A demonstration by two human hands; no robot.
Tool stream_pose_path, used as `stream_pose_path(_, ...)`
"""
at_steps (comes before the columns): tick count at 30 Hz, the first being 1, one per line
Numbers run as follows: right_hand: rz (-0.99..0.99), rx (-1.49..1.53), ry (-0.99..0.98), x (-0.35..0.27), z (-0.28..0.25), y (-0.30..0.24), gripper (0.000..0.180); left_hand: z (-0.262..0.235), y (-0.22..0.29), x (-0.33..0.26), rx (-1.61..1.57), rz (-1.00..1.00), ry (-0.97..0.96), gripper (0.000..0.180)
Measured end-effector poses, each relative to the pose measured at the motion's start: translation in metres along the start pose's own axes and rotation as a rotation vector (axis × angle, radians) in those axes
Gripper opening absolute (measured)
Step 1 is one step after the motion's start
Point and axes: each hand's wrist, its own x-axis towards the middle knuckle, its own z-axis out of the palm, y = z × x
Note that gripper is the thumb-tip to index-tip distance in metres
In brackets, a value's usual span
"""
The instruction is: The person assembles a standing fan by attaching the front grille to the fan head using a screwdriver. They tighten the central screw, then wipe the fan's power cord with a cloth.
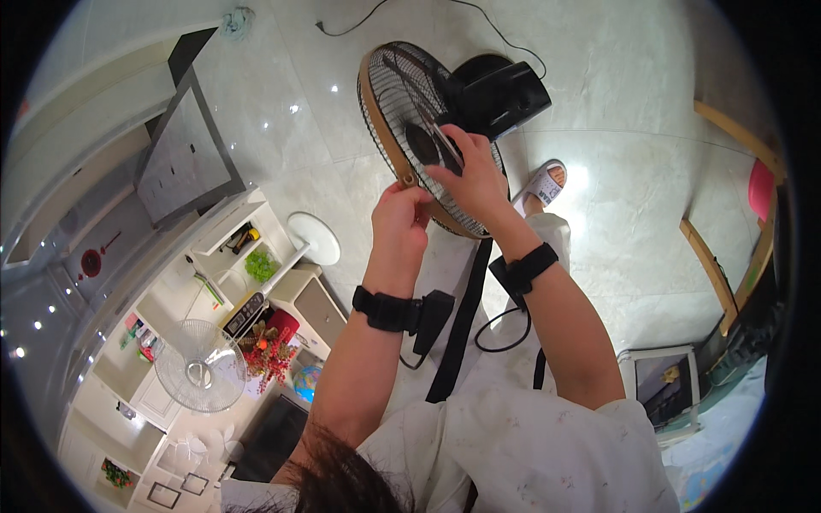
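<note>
A black electric fan point(376, 107) with a wire cage and a tan rim is in front of me. Its black motor housing point(505, 96) points to the far right. My left hand point(399, 218) has its fingers closed at the near-left part of the rim, beside a small round fitting point(409, 180). Over the cage, near its dark centre, my right hand point(475, 175) grips a slim, light-coloured tool point(450, 144) between thumb and fingers. Its exact kind is hard to make out. Both wrists wear black straps with small devices.
A black cord point(492, 26) trails across the tiled floor behind the fan. My slippered foot point(546, 181) is to its right. On the left stand a white pedestal fan point(201, 368) and shelving point(171, 295). Wooden legs point(711, 269) and a pink object point(759, 188) are at the right.
</note>
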Motion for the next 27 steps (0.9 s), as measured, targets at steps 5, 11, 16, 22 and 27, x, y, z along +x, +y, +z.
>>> stream_pose_path(5,0.054,-0.018,-0.027,-0.004,-0.001,-0.003,0.060,-0.004,-0.007,-0.002,0.160,0.162,0.011,0.039)
stream_pose_path(11,0.041,-0.070,-0.040,-0.003,-0.001,-0.001,0.063,-0.002,-0.006,-0.001,0.210,0.167,0.010,0.030)
stream_pose_path(16,0.012,-0.017,-0.021,-0.002,-0.002,0.000,0.063,-0.011,-0.006,0.002,0.157,0.166,-0.107,0.029)
stream_pose_path(22,0.026,-0.049,-0.035,-0.002,0.000,0.000,0.064,-0.018,-0.005,0.009,0.107,0.129,-0.211,0.030)
stream_pose_path(27,0.028,-0.100,-0.033,-0.003,0.000,-0.003,0.065,-0.015,-0.009,0.003,0.177,0.164,-0.193,0.028)
